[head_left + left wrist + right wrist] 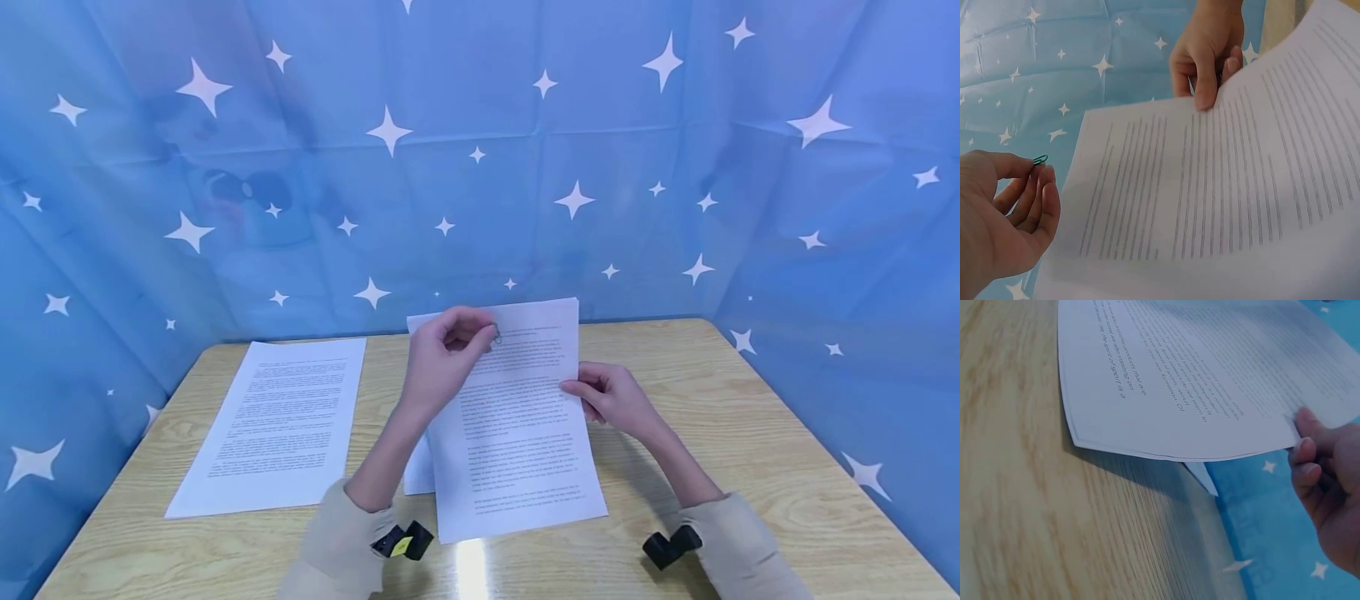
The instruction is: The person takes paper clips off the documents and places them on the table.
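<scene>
My left hand [442, 358] pinches a small green paper clip [1040, 160] between thumb and forefinger. In the head view it is in front of the upper left part of some printed sheets [517, 417]. By its right edge, my right hand [611, 400] grips these sheets, thumb on the printed face and fingers behind. They are raised off the table and tilted; the right wrist view shows more than one layer at the edge. The clip stands apart from the paper's edge in the left wrist view.
On the left of the wooden table [675, 358] lies another printed sheet [277, 425]. Part of a white paper [420, 468] shows beneath the raised sheets. A blue curtain with white stars [480, 167] hangs behind the table and along its sides.
</scene>
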{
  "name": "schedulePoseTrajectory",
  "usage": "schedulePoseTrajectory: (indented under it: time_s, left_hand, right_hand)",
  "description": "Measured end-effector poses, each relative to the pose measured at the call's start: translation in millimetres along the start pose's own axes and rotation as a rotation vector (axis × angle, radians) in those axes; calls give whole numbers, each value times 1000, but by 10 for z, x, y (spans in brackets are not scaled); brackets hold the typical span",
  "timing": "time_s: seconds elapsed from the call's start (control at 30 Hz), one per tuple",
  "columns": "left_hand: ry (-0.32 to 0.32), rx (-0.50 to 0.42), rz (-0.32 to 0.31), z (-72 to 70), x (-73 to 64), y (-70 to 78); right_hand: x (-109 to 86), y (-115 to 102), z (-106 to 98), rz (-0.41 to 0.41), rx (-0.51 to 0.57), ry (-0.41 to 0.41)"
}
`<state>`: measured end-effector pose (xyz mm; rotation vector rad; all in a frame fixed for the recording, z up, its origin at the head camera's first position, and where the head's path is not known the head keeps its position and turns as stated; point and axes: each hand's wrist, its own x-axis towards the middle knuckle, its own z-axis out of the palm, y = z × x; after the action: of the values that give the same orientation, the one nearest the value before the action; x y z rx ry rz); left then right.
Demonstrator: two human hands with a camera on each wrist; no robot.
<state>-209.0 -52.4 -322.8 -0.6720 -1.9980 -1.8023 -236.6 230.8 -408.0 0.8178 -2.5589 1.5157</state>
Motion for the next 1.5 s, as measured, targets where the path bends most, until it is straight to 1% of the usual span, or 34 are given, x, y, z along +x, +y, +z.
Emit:
schedulePoseTrajectory:
  time_s: [0.17,0.4,0.57,0.77,1.1,1.23,1.33,1.5]
  left_hand:
    - [11,27,-24,-213,-64,-47]
    - [6,59,-80,-476,-186,-99]
    - [9,111,-133,-638,-290,-145]
    - [-14,195,-208,-782,-431,-191]
    - [-64,275,-273,-1028,-661,-277]
    - [-86,297,-318,-1112,-755,-295]
    - [-110,302,-351,-1164,-818,-317]
    - [-165,324,-388,-1240,-894,-369]
  right_hand:
    - [-3,-28,6,7,9,4]
    - [-2,-21,6,7,14,6]
    - [3,1,1,5,-1,11]
    - [1,-13,-1,-7,-4,10]
    - [2,-18,-1,-13,10,12]
    - [5,-6,0,2,3,13]
    - [9,4,-2,-1,-1,14]
    - [11,5,-3,-11,0,11]
